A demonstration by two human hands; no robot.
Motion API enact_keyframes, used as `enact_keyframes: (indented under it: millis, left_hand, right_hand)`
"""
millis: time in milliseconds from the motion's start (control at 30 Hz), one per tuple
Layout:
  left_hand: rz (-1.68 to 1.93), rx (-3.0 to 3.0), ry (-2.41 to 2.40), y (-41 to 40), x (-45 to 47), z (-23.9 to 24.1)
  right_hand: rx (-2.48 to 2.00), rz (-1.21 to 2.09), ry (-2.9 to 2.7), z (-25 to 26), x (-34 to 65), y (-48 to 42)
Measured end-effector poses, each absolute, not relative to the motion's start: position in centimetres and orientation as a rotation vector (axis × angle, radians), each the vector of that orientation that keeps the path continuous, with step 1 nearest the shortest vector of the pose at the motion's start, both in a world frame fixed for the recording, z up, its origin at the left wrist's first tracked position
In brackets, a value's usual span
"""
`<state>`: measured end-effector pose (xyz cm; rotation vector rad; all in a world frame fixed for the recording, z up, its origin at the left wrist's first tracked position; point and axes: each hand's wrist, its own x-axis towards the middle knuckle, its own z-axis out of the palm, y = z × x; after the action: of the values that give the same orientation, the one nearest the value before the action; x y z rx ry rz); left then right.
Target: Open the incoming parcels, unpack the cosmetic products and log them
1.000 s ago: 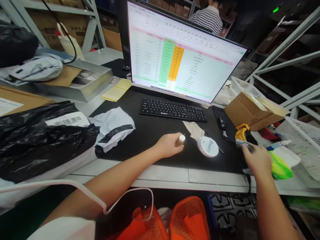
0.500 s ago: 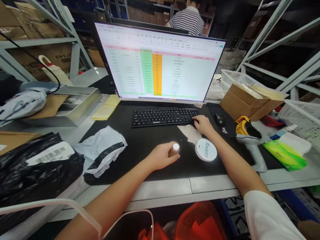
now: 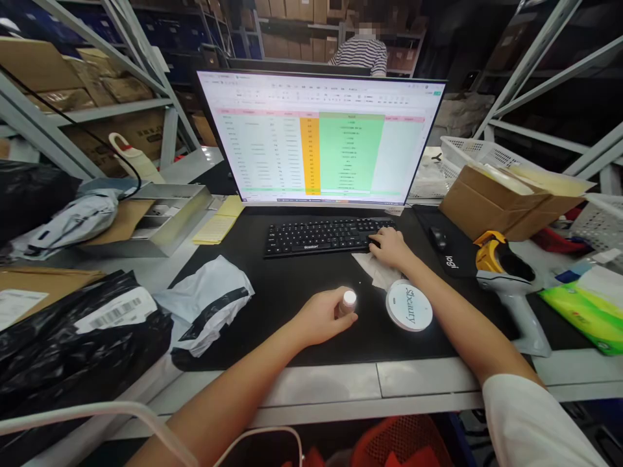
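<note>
My left hand (image 3: 325, 318) is closed round a small bottle (image 3: 348, 301) with a white cap, upright over the black desk mat (image 3: 287, 292). My right hand (image 3: 390, 248) lies at the right end of the black keyboard (image 3: 318, 236), fingers stretched over the number keys and holding nothing. Under its wrist is a crumpled pale tissue (image 3: 378, 270). Beside my right forearm sits a round white case (image 3: 409, 305) with "beauty" lettering. Behind the keyboard, a monitor (image 3: 272, 149) shows a spreadsheet with an orange column and a wide green one.
A barcode scanner (image 3: 518, 305), mouse (image 3: 438, 238) and green packet (image 3: 584, 305) lie on the right, near a cardboard box (image 3: 481, 201). On the left are plastic mailers (image 3: 209, 301), a black parcel (image 3: 97, 350), yellow notes (image 3: 220, 220) and a metal tray (image 3: 170, 227). A person (image 3: 360, 55) is behind the monitor.
The green highlight on the screen has jumped from a narrow column left of the orange one to a wide column right of it. My right hand has shifted slightly left along the keys.
</note>
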<state>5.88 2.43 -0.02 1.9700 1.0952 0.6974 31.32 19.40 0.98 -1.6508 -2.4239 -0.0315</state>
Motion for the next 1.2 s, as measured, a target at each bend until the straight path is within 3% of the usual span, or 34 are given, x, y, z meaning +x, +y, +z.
enact_keyframes:
  millis: [700, 1200]
  left_hand:
    - [0.670, 1.985, 1.131, 2.4, 5.7, -0.1]
    - [0.643, 2.008, 1.108, 2.4, 5.9, 0.3]
  right_hand:
    - [-1.723, -0.077, -2.163, 0.8, 32.0, 18.6]
    - [-1.677, 0.015, -2.375, 3.5, 30.7, 20.3]
